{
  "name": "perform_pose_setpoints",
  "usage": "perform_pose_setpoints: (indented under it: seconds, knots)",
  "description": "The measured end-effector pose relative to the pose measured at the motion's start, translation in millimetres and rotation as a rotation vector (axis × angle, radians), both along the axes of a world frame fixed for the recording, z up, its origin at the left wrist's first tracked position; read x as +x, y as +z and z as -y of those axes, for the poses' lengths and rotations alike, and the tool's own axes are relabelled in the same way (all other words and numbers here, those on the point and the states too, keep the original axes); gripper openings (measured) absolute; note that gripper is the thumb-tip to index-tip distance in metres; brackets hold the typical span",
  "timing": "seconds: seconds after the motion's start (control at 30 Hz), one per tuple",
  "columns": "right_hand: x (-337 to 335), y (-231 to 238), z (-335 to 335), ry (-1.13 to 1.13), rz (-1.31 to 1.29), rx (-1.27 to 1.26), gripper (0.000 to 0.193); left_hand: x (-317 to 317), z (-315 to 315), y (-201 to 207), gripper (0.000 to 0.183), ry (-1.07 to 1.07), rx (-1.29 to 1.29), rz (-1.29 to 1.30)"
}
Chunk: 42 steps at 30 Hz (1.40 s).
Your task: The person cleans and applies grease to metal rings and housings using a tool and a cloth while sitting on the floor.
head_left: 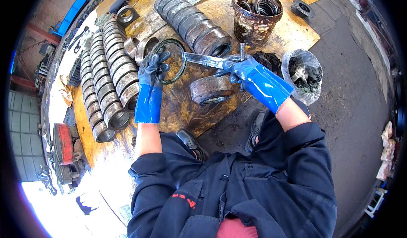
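The largest thing here is the yellowish, oil-stained flat board (296,33), on which lie long rows of grey steel cylindrical rings (188,19); behind the work stands a brown, grease-covered round bucket (254,31) holding coiled rings. The left hand (151,70), in a blue rubber glove with dark fingers, is clamped on the left side of the thin dark circular ring, while the right hand (242,70), gloved likewise, has its fingers closed around the handle end of the grey flat metal tool (204,60). The thin dark circular ring (185,64) is raised above the board, and the tool's tip appears to meet its right edge. In my judgement, the step in hand is working this edge with the tool; the next move calls for a firm left grip and gentle, controlled pressure from the right.
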State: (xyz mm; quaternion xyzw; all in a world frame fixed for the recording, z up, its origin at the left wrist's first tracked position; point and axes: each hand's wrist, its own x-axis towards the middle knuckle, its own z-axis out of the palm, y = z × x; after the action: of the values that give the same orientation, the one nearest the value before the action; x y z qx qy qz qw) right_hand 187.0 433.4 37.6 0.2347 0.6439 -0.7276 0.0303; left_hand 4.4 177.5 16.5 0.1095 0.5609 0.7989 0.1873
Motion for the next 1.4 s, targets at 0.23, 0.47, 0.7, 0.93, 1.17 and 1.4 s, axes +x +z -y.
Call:
perform_pose_setpoints:
  seconds: [0.23, 0.47, 0.7, 0.93, 1.17, 1.4]
  knots:
    - [-5, -14, 1, 0.001, 0.051, -0.225, 0.017, 1, 2, 8, 0.030, 0.033, 0.062, -0.025]
    - [-4, -32, -2, -0.038, 0.129, -0.621, 0.018, -3, -1, 9, 0.035, -0.016, 0.209, -0.085]
    - [3, -29, 18, 0.056, 0.216, -1.283, 0.026, -17, 7, 0, 0.039, -0.165, 0.323, -0.179]
    - [22, -24, 64, 0.059, 0.189, -1.755, 0.046, -10, 4, 3, 0.042, -0.102, 0.452, -0.164]
    - [17, -24, 81, 0.235, 0.132, -1.906, 0.037, -23, -4, -18, 0.045, -0.087, 0.632, 0.001]
    - [50, 6, 28, 0.153, -0.092, -1.582, 0.029, -30, -17, -41, 0.045, 0.029, 0.619, 0.156]
